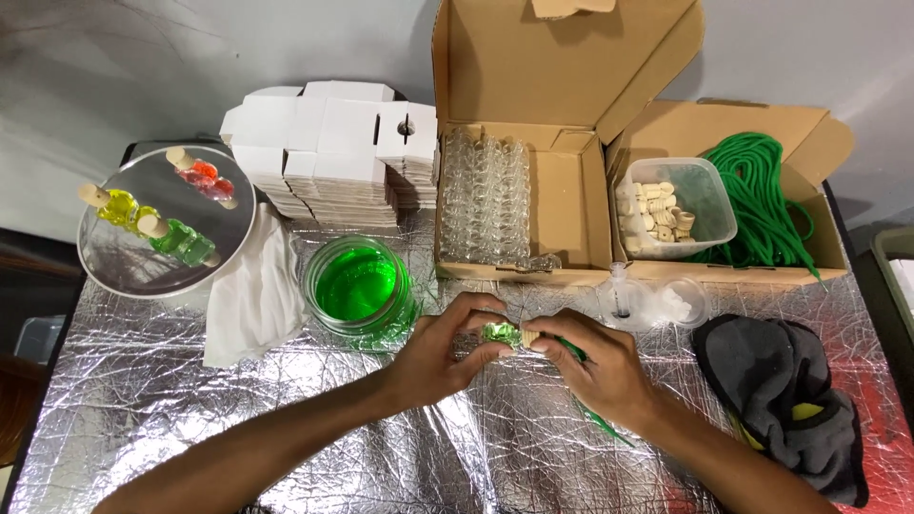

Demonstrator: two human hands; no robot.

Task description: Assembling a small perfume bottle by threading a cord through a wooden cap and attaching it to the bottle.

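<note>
small green bottle pinched between both hands, mid-table

the little bottle sits between my fingertips over the crinkled silver foil table cover, just right of the glass jar. it is tiny, clear glass, filled with bright green liquid, with a pale cork-coloured stopper at its right end. it lies roughly on its side.

my left hand is curled, thumb and fingers closed around the bottle's body. my right hand pinches the stopper end; a green cord trails from under that palm down across the foil. both grips are tight on the bottle, not slack.

materials around:
- the jar is round, open-topped, thick glass, half full of the same green liquid.
- a white cloth lies crumpled left of the jar.
- a round mirror tray holds three finished bottles, red, yellow and green, each corked.
- a stack of flat white card boxes sits at the back.
- an open brown cardboard box holds rows of empty clear bottles.
- a second cardboard box holds a plastic tub of stoppers and a coil of green cord.
- a dark grey cloth is bunched at the right edge.
</note>
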